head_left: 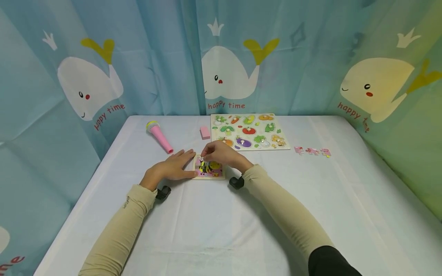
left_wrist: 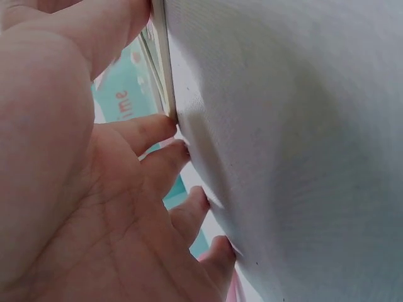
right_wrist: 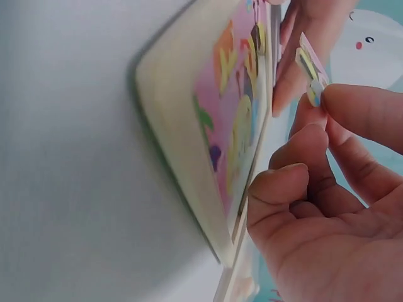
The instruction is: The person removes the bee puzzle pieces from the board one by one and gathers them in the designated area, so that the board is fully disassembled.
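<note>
A small jigsaw board (head_left: pixel 215 167) with a bee picture and a pale wooden frame lies flat on the table. My left hand (head_left: pixel 172 167) rests at its left side, fingers spread and fairly straight. Its thumb touches the frame's lower left corner, and in the left wrist view the index fingertip meets the board's edge (left_wrist: pixel 165 75). Over the board's upper part, my right hand (head_left: pixel 223 153) pinches a small jigsaw piece (right_wrist: pixel 313 72) between thumb and index finger. That piece is tilted and raised off the board in the right wrist view; its other fingers are curled.
A vegetable peg puzzle (head_left: pixel 253 145) lies behind the right hand. Nearby sit a pink block (head_left: pixel 205 133) and a pink toy microphone (head_left: pixel 160 138). Several loose jigsaw pieces (head_left: pixel 312 151) lie to the right. A whale-print curtain (head_left: pixel 165 76) surrounds the table.
</note>
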Motion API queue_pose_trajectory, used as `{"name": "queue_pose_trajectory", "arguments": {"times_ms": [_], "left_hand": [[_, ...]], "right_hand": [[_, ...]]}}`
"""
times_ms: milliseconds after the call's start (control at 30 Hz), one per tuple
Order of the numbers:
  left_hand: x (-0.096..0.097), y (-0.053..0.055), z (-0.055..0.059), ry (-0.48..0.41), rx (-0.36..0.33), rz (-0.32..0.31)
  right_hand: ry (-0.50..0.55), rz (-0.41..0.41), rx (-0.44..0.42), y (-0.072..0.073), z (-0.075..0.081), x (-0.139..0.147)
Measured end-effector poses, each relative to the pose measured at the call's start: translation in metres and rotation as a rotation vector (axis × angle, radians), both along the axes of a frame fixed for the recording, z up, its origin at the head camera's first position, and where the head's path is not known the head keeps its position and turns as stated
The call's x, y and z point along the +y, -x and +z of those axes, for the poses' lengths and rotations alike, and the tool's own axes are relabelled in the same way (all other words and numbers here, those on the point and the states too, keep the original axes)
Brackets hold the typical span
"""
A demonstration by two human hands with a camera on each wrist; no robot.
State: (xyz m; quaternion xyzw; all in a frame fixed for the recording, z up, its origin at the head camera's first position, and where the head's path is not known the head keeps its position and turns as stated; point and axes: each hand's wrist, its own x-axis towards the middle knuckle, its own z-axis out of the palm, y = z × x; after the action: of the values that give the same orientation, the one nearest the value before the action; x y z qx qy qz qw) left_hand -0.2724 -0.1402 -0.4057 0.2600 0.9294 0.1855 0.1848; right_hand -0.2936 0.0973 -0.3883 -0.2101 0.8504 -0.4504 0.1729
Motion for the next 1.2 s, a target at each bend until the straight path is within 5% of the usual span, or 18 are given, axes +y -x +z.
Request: {"name": "queue_pose_trajectory", "arguments": {"times_ms": [467,1200], "left_hand": [[0.004,-0.005,0.007,0.056,-0.016,-0.011],[0.006,-0.009,0.005,0.001,-0.022,0.018]], "right_hand": [[0.076,-0.035,0.01,-0.009,0.012,0.027],[0.101,-0.138,0.044,-0.017,0.026,0.089]]}}
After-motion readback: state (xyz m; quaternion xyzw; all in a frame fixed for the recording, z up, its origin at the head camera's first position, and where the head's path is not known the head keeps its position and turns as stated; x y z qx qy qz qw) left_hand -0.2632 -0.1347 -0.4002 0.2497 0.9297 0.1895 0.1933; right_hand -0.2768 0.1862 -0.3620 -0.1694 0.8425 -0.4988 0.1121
